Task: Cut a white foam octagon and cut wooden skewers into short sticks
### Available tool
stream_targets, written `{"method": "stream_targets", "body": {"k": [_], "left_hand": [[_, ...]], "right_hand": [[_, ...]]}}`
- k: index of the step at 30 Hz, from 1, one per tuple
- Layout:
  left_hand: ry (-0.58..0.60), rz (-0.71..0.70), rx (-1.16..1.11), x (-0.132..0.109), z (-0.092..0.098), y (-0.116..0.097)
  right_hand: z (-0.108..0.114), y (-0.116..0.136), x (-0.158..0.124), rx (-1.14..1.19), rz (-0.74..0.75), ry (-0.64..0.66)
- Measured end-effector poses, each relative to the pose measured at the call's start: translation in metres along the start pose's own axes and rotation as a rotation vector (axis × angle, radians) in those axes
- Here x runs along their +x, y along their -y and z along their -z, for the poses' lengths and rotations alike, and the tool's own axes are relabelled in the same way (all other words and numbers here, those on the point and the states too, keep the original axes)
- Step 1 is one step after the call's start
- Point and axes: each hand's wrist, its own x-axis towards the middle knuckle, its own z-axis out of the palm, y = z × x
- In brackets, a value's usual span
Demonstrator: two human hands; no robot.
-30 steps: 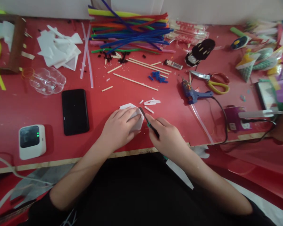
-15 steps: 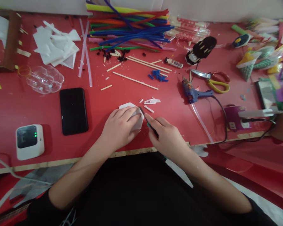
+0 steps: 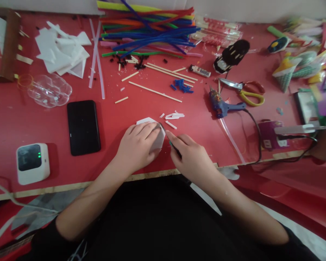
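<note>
red-topped and cluttered, the counter carried a white, many-sided sheet of paper or card near its front edge, pinned under the flattened left hand while the right hand pinched a slim, dark cutter at the sheet's right side. clean cutting probably called for steady pressure, with the left hand clear of the blade; against a second earlier, hands and sheet had scarcely shifted.

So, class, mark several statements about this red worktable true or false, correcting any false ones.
1. The left hand rests on the white paper piece. True.
2. The right hand holds a slim dark tool. True.
3. The loose scraps nearest the hands are blue. False: they are thin white strips.
4. A blue plastic glue gun lies left of the left hand. False: a flat black rectangular device lies there.
</note>
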Motion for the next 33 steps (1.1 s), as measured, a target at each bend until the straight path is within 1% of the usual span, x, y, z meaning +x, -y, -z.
{"method": "stream_targets", "body": {"k": [5, 12, 20, 27, 33], "left_hand": [[0.002, -0.008, 0.005, 0.0, 0.0, 0.0], [0.001, -0.002, 0.025, 0.002, 0.0, 0.0], [0.003, -0.006, 0.033, 0.002, 0.001, 0.0], [0.011, -0.001, 0.047, 0.003, 0.001, -0.001], [0.036, 0.008, 0.058, 0.003, 0.003, -0.002]], "right_hand": [[-0.003, 0.002, -0.002, -0.099, -0.005, 0.006], [-0.003, 0.009, -0.003, -0.175, -0.05, 0.071], [-0.002, 0.011, -0.002, -0.126, -0.058, 0.09], [0.003, 0.004, 0.003, 0.035, -0.042, 0.077], [0.011, 0.005, 0.008, -0.017, -0.048, 0.13]]}}
